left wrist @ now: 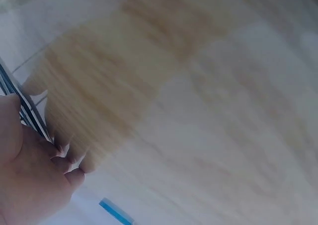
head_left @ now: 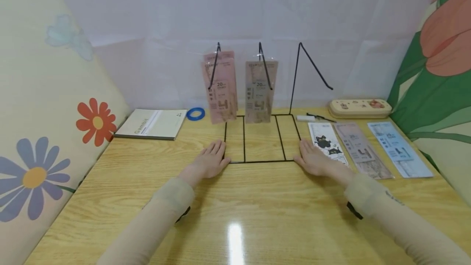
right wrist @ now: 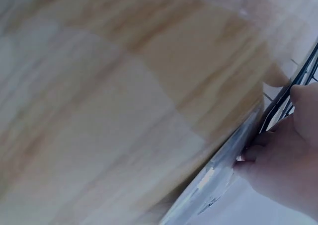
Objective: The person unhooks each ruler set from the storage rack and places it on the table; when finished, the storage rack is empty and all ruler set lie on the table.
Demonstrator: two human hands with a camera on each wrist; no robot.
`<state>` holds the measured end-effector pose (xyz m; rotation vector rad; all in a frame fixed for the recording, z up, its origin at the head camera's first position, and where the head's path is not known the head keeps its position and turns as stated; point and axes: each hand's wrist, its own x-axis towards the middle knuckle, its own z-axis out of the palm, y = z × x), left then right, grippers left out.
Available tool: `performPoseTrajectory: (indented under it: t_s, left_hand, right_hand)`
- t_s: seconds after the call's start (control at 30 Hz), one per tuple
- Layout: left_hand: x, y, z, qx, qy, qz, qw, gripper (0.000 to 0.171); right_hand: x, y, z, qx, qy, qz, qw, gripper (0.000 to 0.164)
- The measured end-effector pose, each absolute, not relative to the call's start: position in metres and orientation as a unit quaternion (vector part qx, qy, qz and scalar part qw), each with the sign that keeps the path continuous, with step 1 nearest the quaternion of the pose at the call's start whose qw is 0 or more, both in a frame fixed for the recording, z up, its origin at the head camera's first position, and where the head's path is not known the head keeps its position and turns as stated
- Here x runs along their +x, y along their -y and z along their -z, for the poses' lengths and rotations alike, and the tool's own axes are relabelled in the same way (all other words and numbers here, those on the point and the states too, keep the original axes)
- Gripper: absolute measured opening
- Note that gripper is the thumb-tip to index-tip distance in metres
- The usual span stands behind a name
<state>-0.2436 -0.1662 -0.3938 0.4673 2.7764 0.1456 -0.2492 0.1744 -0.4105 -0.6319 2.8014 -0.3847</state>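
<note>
A black wire display rack [head_left: 257, 161] stands on the wooden table, its three hooks rising at the back. My left hand [head_left: 209, 160] grips the left side of its base near the front corner, thumb on the inner side. Opposite it, my right hand [head_left: 313, 159] holds the right side the same way. Pink packets [head_left: 220, 72] hang from the left hook and a grey-brown packet [head_left: 261, 93] from the middle one; the right hook is bare. Beside my right hand lies a white packet with black cats [head_left: 324, 134]; in the right wrist view clear plastic [right wrist: 213, 170] runs close under my fingers.
Further right lie a mauve packet [head_left: 362, 150] and a blue packet [head_left: 399, 148]. Behind them are a cream pencil case [head_left: 360, 109], a small white stick [head_left: 306, 118] and a thin black pen [head_left: 320, 117]. A notebook [head_left: 151, 124] and a blue ring [head_left: 196, 117] lie back left.
</note>
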Motion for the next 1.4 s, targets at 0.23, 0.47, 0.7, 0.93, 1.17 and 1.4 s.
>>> performPoseTrajectory:
  t_s: [0.23, 0.47, 0.7, 0.93, 1.17, 1.4]
  left_hand:
    - [-0.248, 0.178, 0.398, 0.178, -0.970, -0.101, 0.132, 0.066]
    - [-0.252, 0.194, 0.390, 0.180, -0.970, -0.148, 0.065, 0.063]
    - [-0.271, 0.203, 0.375, 0.144, -0.963, -0.228, 0.006, 0.062]
    - [-0.286, 0.201, 0.359, 0.082, -0.940, -0.327, -0.045, 0.064]
    - [-0.297, 0.190, 0.344, 0.070, -0.898, -0.426, -0.087, 0.061]
    - [-0.310, 0.178, 0.338, 0.050, -0.873, -0.470, -0.121, 0.040]
  right_hand:
    - [-0.251, -0.174, 0.411, -0.209, -0.959, 0.137, 0.137, 0.067]
    - [-0.250, -0.175, 0.412, -0.205, -0.960, 0.139, 0.132, 0.067]
    - [-0.250, -0.175, 0.411, -0.206, -0.959, 0.140, 0.136, 0.067]
    - [-0.252, -0.175, 0.411, -0.203, -0.958, 0.138, 0.145, 0.069]
    - [-0.253, -0.174, 0.412, -0.202, -0.961, 0.128, 0.139, 0.068]
    - [-0.252, -0.173, 0.409, -0.197, -0.963, 0.127, 0.135, 0.068]
